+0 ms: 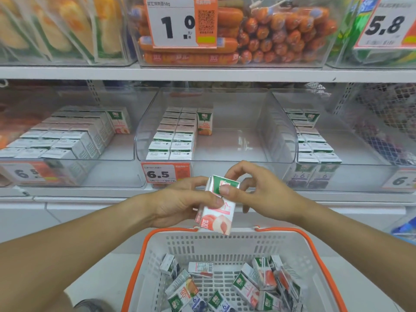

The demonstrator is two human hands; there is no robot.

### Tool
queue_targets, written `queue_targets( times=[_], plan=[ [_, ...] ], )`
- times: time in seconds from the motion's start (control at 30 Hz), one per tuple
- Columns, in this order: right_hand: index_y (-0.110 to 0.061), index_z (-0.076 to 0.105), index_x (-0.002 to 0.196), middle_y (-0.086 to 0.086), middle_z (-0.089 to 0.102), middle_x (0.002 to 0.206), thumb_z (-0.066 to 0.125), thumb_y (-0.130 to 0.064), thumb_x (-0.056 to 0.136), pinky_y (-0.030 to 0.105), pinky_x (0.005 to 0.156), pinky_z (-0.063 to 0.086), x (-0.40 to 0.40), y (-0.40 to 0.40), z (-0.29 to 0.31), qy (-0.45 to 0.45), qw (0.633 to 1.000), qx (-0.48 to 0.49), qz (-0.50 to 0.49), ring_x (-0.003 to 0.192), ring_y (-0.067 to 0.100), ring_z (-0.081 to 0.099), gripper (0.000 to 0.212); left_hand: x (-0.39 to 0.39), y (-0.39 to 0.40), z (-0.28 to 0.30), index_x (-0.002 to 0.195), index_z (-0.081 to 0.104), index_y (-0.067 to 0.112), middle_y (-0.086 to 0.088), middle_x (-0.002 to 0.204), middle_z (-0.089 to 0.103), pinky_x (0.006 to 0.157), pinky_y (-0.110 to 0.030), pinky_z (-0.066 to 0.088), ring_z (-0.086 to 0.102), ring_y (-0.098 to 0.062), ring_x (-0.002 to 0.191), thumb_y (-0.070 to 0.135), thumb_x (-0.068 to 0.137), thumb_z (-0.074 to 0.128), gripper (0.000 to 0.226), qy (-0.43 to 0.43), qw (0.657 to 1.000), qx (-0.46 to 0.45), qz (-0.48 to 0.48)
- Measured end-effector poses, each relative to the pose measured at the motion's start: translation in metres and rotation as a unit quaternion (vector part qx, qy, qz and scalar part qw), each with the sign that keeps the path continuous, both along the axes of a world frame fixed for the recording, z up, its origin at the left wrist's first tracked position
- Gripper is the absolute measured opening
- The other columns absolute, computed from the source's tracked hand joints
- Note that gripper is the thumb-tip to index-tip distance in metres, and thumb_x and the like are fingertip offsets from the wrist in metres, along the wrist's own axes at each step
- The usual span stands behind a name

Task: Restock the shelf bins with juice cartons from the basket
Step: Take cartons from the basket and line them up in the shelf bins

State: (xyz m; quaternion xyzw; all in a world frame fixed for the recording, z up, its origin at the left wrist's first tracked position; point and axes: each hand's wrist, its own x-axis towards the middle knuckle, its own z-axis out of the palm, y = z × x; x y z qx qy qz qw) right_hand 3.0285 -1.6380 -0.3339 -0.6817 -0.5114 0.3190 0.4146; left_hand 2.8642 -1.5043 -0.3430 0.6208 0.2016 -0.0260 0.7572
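Both hands, left hand (180, 200) and right hand (258, 190), fingers pinching peach carton (217, 208) above basket (139, 255); next, likely left bin (126, 122), matching peach

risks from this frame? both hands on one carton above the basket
1. Wrong bin: the held peach carton looks like the left bin stock, but the hands sit before the middle bin, which shows an orange carton.
2. Drop: left hand and right hand grip it with fingertips only; it would likely fall into the basket.
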Motion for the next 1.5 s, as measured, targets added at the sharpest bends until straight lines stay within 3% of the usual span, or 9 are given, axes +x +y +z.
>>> queue_targets(
  times=[0.13,0.27,0.5,0.7,0.9,1.1,1.3,1.43,1.5],
  plan=[
    [-0.021,0.058,0.123,0.019,0.054,0.118,0.078,-0.03,0.075,0.044,0.072,0.061,0.0,0.0,0.002,0.117,0.987,-0.064,0.088,0.095,0.042,0.066,0.053,-0.011,0.003,0.001,0.129,0.056,0.01,-0.017,0.11,0.069,0.082,-0.037,0.052,0.066,-0.028,0.097,0.009,0.07,0.077,0.062,0.033,0.998,0.036,-0.033],
    [-0.024,0.059,0.127,0.022,0.054,0.12,0.08,-0.014,0.079,0.046,0.083,0.059,-0.002,0.0,0.002,0.139,0.974,-0.106,0.144,0.085,0.03,0.07,0.054,-0.024,0.008,-0.004,0.14,0.037,0.021,-0.021,0.116,0.069,0.088,-0.052,0.044,0.065,-0.037,0.101,0.011,0.064,0.083,0.09,0.076,0.991,0.085,-0.064],
    [-0.036,0.058,0.126,0.022,0.052,0.124,0.081,-0.011,0.079,0.04,0.071,0.059,-0.032,0.005,-0.012,0.152,0.961,-0.121,0.197,0.08,0.037,0.07,0.058,-0.049,0.013,-0.001,0.151,0.01,0.034,-0.022,0.118,0.068,0.09,-0.052,0.049,0.066,-0.036,0.101,0.012,0.063,0.083,0.117,0.116,0.978,0.112,-0.133],
    [-0.023,0.061,0.118,0.024,0.052,0.119,0.083,-0.013,0.077,0.057,0.086,0.055,-0.061,0.023,-0.017,0.189,0.964,-0.074,0.174,0.078,0.036,0.066,0.048,-0.079,0.025,0.014,0.151,0.014,0.041,-0.025,0.11,0.066,0.085,-0.057,0.052,0.065,-0.043,0.098,0.021,0.061,0.086,0.117,0.132,0.958,0.225,-0.121],
    [-0.03,0.058,0.125,0.02,0.047,0.131,0.085,-0.009,0.073,0.047,0.085,0.057,-0.1,0.069,0.001,0.179,0.966,-0.024,0.187,0.083,0.036,0.068,0.062,-0.123,0.055,0.042,0.149,0.018,0.04,-0.006,0.095,0.072,0.065,-0.028,0.051,0.066,-0.011,0.075,0.009,0.071,0.083,0.106,0.099,0.946,0.304,-0.046],
    [-0.018,0.063,0.122,0.022,0.053,0.127,0.082,0.003,0.073,0.04,0.081,0.059,-0.141,0.12,0.025,0.125,0.965,0.005,0.231,0.087,0.039,0.072,0.057,-0.175,0.08,0.051,0.149,0.015,0.044,0.002,0.101,0.072,0.071,-0.023,0.054,0.07,-0.01,0.084,0.012,0.07,0.086,0.111,0.072,0.936,0.34,0.054],
    [-0.013,0.064,0.115,0.027,0.06,0.118,0.084,-0.007,0.068,0.045,0.075,0.06,-0.168,0.167,0.055,0.131,0.97,0.11,0.172,0.08,0.038,0.07,0.052,-0.222,0.111,0.054,0.142,0.026,0.051,0.017,0.132,0.05,0.093,-0.023,0.052,0.06,0.003,0.111,0.037,0.063,0.089,0.102,-0.004,0.876,0.418,0.242],
    [-0.011,0.063,0.115,0.021,0.071,0.104,0.082,-0.005,0.074,0.03,0.065,0.059,-0.179,0.207,0.067,0.102,0.979,0.164,0.065,0.077,0.024,0.07,0.045,-0.236,0.137,0.036,0.147,0.034,0.028,0.0,0.143,0.042,0.112,-0.035,0.034,0.038,-0.02,0.134,0.054,0.066,0.069,0.092,0.061,0.75,0.553,0.357],
    [-0.02,0.066,0.112,0.007,0.072,0.099,0.087,-0.016,0.073,0.02,0.064,0.052,-0.174,0.233,0.069,-0.016,0.986,0.163,0.015,0.076,0.013,0.065,0.044,-0.231,0.146,0.025,0.142,0.045,0.02,-0.005,0.139,0.048,0.11,-0.034,0.029,0.035,-0.025,0.133,0.048,0.067,0.058,0.081,0.063,0.708,0.595,0.375]
  ],
)
